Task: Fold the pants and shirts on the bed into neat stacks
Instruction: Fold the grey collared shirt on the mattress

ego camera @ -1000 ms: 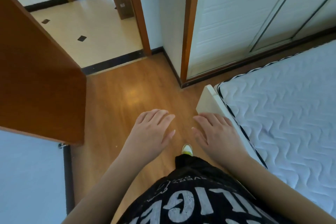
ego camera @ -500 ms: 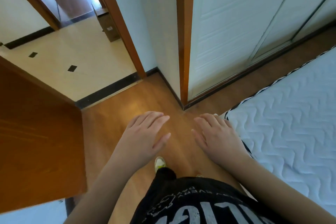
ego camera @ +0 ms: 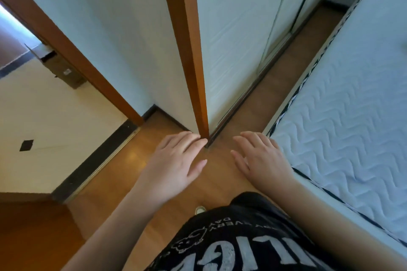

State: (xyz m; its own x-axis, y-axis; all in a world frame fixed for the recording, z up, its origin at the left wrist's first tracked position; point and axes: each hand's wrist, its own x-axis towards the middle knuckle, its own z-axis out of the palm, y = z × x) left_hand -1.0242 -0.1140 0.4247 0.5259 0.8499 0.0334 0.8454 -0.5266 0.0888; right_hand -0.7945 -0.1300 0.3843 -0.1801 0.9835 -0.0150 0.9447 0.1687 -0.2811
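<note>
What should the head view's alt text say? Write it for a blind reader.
Two empty hands, left hand and right hand, held open and palm-down over a wooden floor. A bare quilted white mattress lies to the right, a white wardrobe ahead; no clothes are visible.

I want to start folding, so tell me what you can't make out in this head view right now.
- Clothes to fold: none visible; the mattress runs off the right edge.
- Feet: one shoe tip shows; the black shirt hides the rest.
- Shirt lettering: cut off by the bottom edge.
- Left hand, right hand: palms face down, unseen.
</note>
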